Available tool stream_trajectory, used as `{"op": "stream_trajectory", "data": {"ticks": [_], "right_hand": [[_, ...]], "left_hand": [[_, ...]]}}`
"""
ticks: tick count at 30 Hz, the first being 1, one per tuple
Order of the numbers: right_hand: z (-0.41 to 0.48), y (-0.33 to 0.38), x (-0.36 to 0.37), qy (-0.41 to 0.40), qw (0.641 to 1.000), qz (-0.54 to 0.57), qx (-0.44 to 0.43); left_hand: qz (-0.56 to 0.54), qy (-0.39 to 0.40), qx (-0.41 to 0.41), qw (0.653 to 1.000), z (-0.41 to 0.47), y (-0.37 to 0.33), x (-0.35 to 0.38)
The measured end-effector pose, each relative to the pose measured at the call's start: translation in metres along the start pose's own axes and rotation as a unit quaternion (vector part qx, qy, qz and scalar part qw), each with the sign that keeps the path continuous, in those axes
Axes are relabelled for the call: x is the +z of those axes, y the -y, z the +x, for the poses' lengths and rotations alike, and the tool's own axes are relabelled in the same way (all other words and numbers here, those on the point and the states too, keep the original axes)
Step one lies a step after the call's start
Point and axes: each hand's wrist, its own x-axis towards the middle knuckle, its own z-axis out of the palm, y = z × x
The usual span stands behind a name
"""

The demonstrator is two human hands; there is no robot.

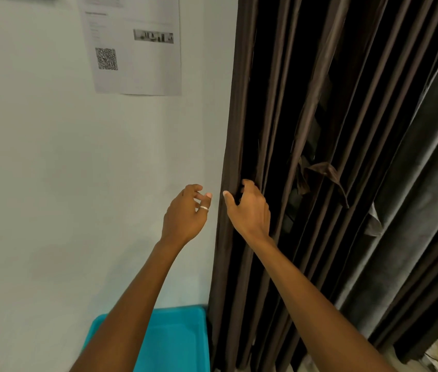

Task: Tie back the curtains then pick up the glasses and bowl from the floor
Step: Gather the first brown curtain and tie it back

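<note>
A dark brown pleated curtain hangs down the right half of the view, beside a white wall. My right hand is at the curtain's left edge, its fingers curled into the outer folds and its thumb stretched left along the edge. My left hand, wearing a ring, hovers in front of the wall just left of the curtain edge with loosely curled fingers and holds nothing. A loose brown fabric strip hangs among the folds to the right of my right hand. No glasses or bowl are in view.
A printed sheet with a QR code is stuck on the wall at upper left. A turquoise plastic container stands below against the wall, next to the curtain's foot. Grey curtain lining shows at the far right.
</note>
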Motion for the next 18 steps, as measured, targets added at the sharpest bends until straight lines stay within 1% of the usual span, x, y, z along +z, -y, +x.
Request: {"op": "stream_trajectory", "data": {"ticks": [3, 5, 8, 12, 14, 18], "right_hand": [[0.006, 0.006, 0.001, -0.018, 0.999, -0.019, -0.029], [0.000, 0.008, 0.006, 0.002, 0.998, -0.012, -0.060], [-0.013, 0.015, 0.017, 0.040, 0.994, 0.039, -0.089], [-0.009, 0.018, 0.018, 0.049, 0.993, 0.064, -0.091], [-0.008, 0.018, 0.015, 0.059, 0.990, 0.071, -0.106], [-0.006, 0.013, 0.010, 0.096, 0.983, 0.094, -0.125]], "left_hand": [[-0.031, -0.012, 0.017, 0.999, 0.010, -0.015, -0.002], [-0.035, -0.004, 0.010, 0.999, 0.016, -0.028, -0.001], [0.029, -0.024, 0.004, 0.999, 0.022, -0.041, 0.002], [0.116, -0.052, -0.020, 0.992, 0.026, -0.053, 0.003], [0.134, -0.063, -0.038, 0.988, 0.026, -0.056, 0.004], [0.133, -0.096, -0.056, 0.985, 0.026, -0.058, 0.008]]}}
